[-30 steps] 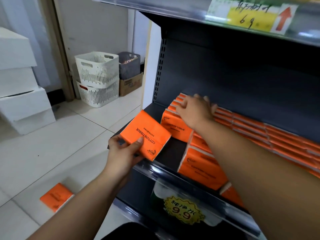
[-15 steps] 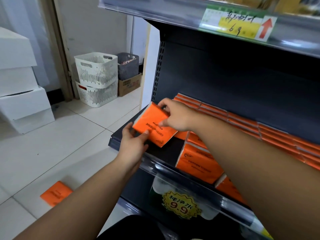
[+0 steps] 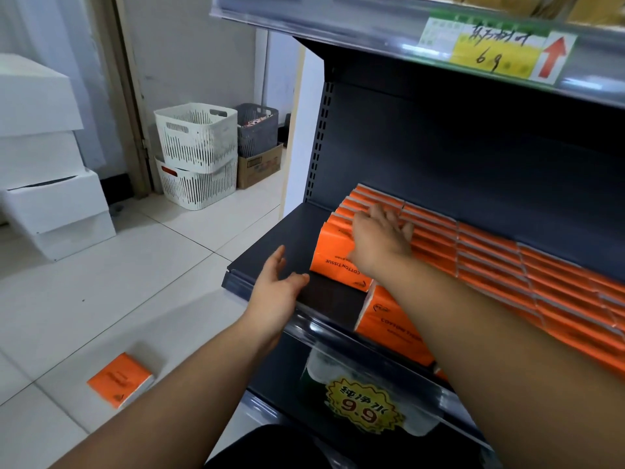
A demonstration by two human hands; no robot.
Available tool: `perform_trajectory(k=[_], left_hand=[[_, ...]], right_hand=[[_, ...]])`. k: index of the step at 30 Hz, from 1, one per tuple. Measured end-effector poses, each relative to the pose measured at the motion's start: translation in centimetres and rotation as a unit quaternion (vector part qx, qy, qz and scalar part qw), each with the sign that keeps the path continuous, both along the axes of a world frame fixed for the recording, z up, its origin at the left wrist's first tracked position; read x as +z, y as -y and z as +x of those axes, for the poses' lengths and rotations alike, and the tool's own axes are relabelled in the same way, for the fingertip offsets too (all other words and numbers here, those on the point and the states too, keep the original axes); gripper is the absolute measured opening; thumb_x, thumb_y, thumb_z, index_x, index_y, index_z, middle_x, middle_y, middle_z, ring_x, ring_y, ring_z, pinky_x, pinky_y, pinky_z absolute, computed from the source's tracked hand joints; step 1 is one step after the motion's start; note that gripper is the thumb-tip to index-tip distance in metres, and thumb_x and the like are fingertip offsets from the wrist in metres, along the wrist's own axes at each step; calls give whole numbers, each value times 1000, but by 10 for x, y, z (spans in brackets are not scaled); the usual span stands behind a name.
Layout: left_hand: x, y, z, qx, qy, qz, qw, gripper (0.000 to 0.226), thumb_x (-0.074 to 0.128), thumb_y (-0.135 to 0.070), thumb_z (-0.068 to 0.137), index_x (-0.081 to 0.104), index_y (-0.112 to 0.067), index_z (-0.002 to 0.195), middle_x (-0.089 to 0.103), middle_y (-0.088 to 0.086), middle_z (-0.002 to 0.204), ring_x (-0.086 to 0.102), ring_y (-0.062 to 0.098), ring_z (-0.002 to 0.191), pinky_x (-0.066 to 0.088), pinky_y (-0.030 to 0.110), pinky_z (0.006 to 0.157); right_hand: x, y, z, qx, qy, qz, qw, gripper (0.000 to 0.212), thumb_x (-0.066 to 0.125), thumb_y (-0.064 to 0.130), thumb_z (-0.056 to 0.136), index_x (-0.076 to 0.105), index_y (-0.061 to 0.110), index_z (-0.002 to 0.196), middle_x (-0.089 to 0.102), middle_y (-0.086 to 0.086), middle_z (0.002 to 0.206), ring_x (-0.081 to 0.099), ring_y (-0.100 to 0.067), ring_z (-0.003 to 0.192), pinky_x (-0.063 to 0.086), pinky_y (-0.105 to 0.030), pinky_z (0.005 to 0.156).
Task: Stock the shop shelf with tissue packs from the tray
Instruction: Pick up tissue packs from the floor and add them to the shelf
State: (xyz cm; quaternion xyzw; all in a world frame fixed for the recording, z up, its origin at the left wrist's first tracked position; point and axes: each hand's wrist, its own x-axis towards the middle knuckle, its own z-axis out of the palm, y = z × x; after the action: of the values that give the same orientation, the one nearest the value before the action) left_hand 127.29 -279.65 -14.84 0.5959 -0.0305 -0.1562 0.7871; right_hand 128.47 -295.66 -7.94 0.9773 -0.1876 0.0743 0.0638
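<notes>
Head view, one moment at a shop shelf. Shelf (image 3: 270, 245): dark grey metal, clear plastic rail along its front edge. Tissue packs (image 3: 490, 262): orange, standing on edge in tight rows that run from near the shelf's left end to the right edge of the frame, with the back row against the rear panel. Front pack (image 3: 334, 262): orange, lettered COTTON TISSUE, at the head of the leftmost row, face toward the camera. Second pack (image 3: 389, 323): same kind, to the right of the front pack and nearer the rail, partly hidden by the right forearm. Right hand (image 3: 382, 238): flat, fingers straight and spread, palm down on the top edges of the leftmost row at the front pack's upper edge; it grips nothing. Left hand (image 3: 277, 289): wide, fingers relaxed, thumb out, holding nothing, over the bare left front part of the shelf beside the front pack; whether it touches the shelf cannot be told. Loose pack (image 3: 118, 380): orange, lying flat on the tiled floor (image 3: 101, 282), well apart from the shelf. Background: two white slotted baskets (image 3: 196, 154) stacked, a grey basket (image 3: 258, 128) above a cardboard box (image 3: 260, 165) beside them, white boxes (image 3: 44, 184) piled at left. Labels: yellow price tag (image 3: 497, 52) with a red arrow on the upper rail; yellow 9.9 sticker (image 3: 363, 406) below.
</notes>
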Motion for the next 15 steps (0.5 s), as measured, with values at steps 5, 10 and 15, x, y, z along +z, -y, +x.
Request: perform_trajectory(k=[5,10,15], left_hand=[[-1,-9,-3,10,33,9,999,60,54,1,93,37,-26,144,37,-2,149,51,18,125,46,31,97],[0,-39,9,85,64,51,993,59,51,6,92,40,-20,143,43,0,143,57,20,117,48,38,100],[-12,-85,22,157,59,103,980,55,54,-1,91,43,-24,140,47,-4,139,59,20,111,49,37,96]], right_hand=[[-1,-2,-1,-45,-47,6,998,72,70,19,83,33,17,144,23,-11,148,16,-37,139,25,-54,106],[-1,-13,-5,-30,-12,49,998,66,67,38,81,36,20,136,24,-9,144,20,-35,136,29,-51,104],[1,-49,-11,80,58,55,994,46,63,38,82,48,27,123,29,-1,141,27,-27,129,29,-44,102]])
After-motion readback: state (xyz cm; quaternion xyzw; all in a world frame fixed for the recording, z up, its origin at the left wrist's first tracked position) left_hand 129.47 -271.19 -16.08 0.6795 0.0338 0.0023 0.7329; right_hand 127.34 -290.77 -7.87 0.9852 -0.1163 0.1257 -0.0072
